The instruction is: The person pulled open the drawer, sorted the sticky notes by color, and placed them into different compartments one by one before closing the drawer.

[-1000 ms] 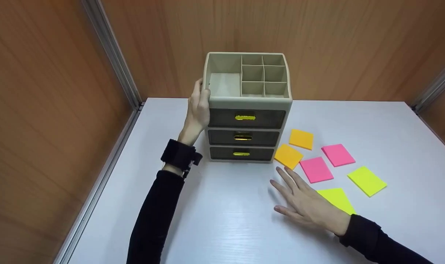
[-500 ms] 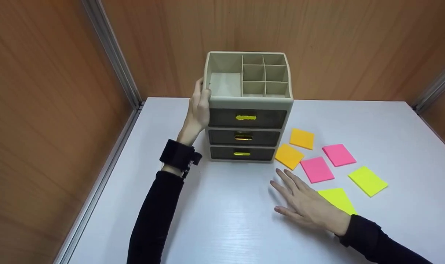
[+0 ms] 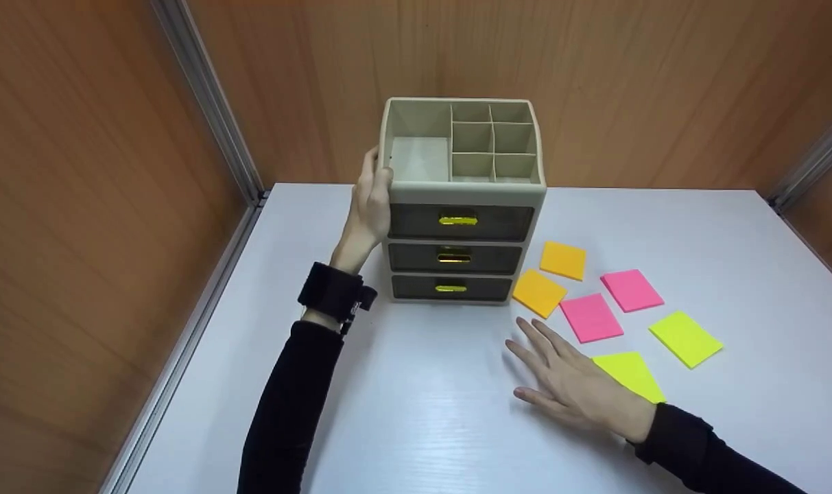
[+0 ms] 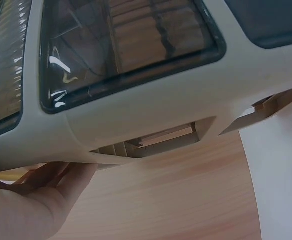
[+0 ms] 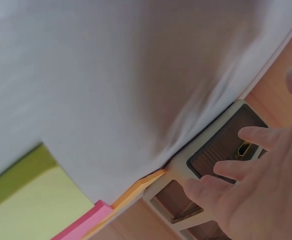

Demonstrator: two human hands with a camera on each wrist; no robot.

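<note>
Left hand (image 3: pixel 370 206) against unlabelled 3-drawer organizer (image 3: pixel 462 206), no legible writing.

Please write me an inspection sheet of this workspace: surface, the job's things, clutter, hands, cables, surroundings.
Surface: white table, flat.
Job's things: beige drawer organizer, upright, three dark drawers closed, top compartments look empty; six sticky note pads to its right: two orange, two pink, two yellow.
Clutter: nothing seen.
Hands: left hand rests against the organizer's left side; right hand flat on the table, fingers straight, partly over one yellow pad.
Cables: nothing seen.
Surroundings: wood-look walls with metal corner strips.
</note>
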